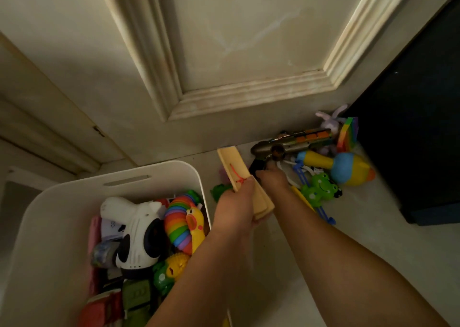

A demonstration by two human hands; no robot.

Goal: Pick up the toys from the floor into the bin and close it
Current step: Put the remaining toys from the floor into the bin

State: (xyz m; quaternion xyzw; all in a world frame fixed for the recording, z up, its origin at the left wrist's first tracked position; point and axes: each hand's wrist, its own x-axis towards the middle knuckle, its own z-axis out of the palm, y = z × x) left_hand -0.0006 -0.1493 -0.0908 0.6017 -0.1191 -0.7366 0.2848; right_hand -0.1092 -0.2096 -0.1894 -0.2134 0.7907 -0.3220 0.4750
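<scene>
A white bin (49,207) stands at the lower left, holding several toys, among them a white panda-like toy (134,234) and a rainbow slug (178,224). My left hand (234,209) grips a flat tan wooden piece (234,167) with a red string, just right of the bin's rim. My right hand (272,177) reaches to the toy pile on the floor, fingers curled at the black grip of a toy gun (298,142). Beside it lie a green frog toy (319,187), a yellow-blue rattle (341,167), a rainbow block (347,133) and a purple plush bunny (328,122).
A cream panelled door (236,52) rises right behind the toys and the bin. A dark piece of furniture (410,127) closes off the right side. A small green toy (219,189) lies on the pale floor between bin and pile. No bin lid is in view.
</scene>
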